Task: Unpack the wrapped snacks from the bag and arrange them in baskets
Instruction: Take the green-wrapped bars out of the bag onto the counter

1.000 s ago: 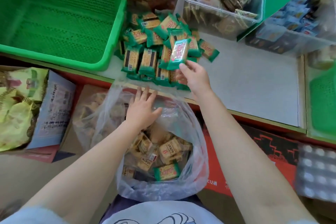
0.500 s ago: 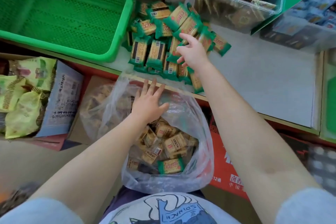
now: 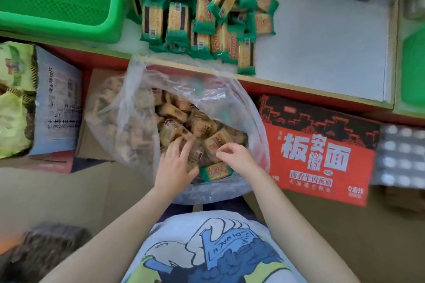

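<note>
Already a pile of green-wrapped crackers (image 3: 202,20) lay on the table (image 3: 322,48), none in the green basket (image 3: 69,27). Both hands — left hand (image 3: 176,163) and right hand (image 3: 234,158) — dug loosely into the well-stocked plastic bag (image 3: 138,122), gripping nothing yet.

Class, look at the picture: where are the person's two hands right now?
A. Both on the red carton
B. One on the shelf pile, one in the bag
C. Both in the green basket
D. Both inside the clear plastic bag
D: the left hand and right hand both reach among the wrapped snacks inside the clear plastic bag.
</note>
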A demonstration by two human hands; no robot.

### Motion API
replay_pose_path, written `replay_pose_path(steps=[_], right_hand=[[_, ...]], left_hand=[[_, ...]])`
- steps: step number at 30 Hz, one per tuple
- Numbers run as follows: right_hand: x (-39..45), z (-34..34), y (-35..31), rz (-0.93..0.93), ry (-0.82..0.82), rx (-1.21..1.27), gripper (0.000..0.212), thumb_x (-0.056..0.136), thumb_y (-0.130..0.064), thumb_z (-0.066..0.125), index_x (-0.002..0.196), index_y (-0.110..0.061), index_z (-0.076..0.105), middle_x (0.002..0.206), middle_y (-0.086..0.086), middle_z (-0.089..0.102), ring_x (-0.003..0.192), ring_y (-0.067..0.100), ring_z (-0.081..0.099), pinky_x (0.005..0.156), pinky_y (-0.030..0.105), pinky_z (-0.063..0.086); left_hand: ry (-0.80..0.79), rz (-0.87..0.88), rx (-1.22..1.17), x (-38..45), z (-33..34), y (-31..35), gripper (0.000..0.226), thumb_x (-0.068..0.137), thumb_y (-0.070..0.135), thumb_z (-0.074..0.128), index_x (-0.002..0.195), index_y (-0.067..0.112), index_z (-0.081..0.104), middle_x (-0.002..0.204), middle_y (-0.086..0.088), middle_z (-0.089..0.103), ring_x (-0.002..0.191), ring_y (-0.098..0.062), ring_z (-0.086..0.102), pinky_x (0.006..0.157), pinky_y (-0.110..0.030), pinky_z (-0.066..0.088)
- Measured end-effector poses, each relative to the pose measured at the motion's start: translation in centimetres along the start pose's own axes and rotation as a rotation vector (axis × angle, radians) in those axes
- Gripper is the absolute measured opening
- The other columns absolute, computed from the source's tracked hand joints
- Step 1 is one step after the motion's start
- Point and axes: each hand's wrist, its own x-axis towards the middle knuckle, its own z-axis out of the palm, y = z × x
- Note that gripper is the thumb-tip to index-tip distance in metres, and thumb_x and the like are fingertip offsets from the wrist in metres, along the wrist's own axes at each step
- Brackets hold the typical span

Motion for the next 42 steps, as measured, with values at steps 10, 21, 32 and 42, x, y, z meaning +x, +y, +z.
replay_pose_path(steps=[10,21,32,42], right_hand=[[2.2,3.0,3.7,0.204,0.056,-0.270,0.044,0.095,-0.017,0.060,0.134,-0.001,0.048,0.133,0.015,0.058,0.121,0.034,0.056,0.089,0.031,0.043],[3.3,2.6,3.9,0.271,-0.011,-0.173,0.055,0.079,-0.024,0.084,0.124,0.000,0.064,0.122,0.008,0.066,0.109,0.024,0.063,0.091,0.032,0.050],[-3.7,-5.2,-1.8,-0.131,-0.068,0.132,0.018,0.091,-0.011,0.070,0.108,-0.017,0.066,0.104,0.002,0.073,0.099,0.019,0.070,0.087,0.029,0.055],[-4.8,-8.3,-11.2,-0.358,-0.080,0.334,0.015,0.099,-0.021,0.061,0.112,-0.014,0.065,0.089,0.005,0.074,0.073,0.022,0.069,0.069,0.033,0.057]], left_hand=[[-0.059,0.087,0.070,-0.5,1.5,-1.6,0.094,0.087,0.049,0.064,0.161,0.026,0.012,0.162,-0.021,0.022,0.147,-0.038,0.027,0.116,-0.053,0.029],[-0.081,0.080,0.050,-0.7,0.9,-1.6,0.093,0.089,0.055,0.058,0.160,0.033,0.004,0.166,-0.013,0.013,0.151,-0.032,0.019,0.118,-0.049,0.024],[0.023,0.141,-0.291,0.7,-5.4,1.4,0.062,0.095,0.049,0.060,0.149,0.025,0.044,0.150,-0.003,0.047,0.133,-0.021,0.047,0.108,-0.039,0.040],[0.194,-0.002,-0.954,9.3,-17.5,7.1,0.041,0.085,0.035,0.078,0.121,0.028,0.058,0.112,0.015,0.060,0.108,-0.008,0.061,0.077,-0.019,0.055]])
